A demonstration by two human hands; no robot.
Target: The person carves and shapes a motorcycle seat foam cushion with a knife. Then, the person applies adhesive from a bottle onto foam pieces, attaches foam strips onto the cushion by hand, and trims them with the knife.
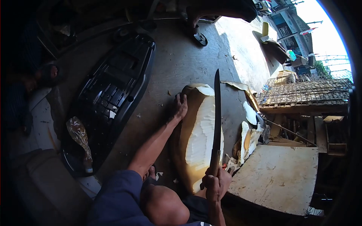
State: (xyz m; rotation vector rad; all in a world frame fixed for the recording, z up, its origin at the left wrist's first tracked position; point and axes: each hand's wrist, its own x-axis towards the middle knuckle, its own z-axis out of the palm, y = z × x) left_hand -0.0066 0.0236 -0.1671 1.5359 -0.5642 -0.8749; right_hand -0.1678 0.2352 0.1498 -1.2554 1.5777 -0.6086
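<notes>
Here's the floor point(181, 56) spread out before you, and on your left the long black seat base point(130, 84). Over on the right sits a pale board point(279, 177). Between your arms, right on the floor, there's the foam block point(198, 139), its white face ridged, with foam scraps point(245, 141) beyond it. Up comes the long knife point(217, 116), blade across the foam's right edge; touching or apart, you can't tell. A bottle point(79, 137) lies on the base. Your right hand point(215, 183) wraps the knife's handle tight; your left hand point(181, 106) lies against the foam's far end, fingers bent, whether pinching you can't tell.
</notes>
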